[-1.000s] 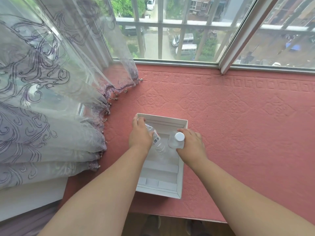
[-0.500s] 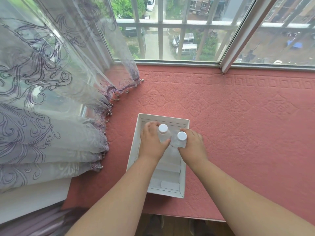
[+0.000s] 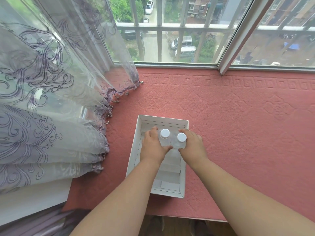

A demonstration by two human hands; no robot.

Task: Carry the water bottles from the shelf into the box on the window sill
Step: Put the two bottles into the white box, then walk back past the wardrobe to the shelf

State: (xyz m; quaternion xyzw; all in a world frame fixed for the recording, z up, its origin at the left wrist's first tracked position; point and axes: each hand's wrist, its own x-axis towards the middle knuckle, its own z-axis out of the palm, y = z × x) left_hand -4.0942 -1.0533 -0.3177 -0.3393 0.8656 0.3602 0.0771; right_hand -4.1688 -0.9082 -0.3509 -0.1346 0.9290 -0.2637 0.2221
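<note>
Over the white box (image 3: 132, 156) on the window sill (image 3: 238, 125), we held two upright bottles side by side. Our left hand (image 3: 152, 147) gripped the left bottle (image 3: 164, 137); our right hand (image 3: 193, 147) gripped the right bottle (image 3: 179, 141).

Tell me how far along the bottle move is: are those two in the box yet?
Nearly. Both bottles stand upright, side by side, inside the white box on the pink window sill. The left hand grips the left bottle and the right hand grips the right bottle; neither is released. Left: let go and withdraw. The shelf is out of view, so I cannot tell whether more bottles wait.
</note>
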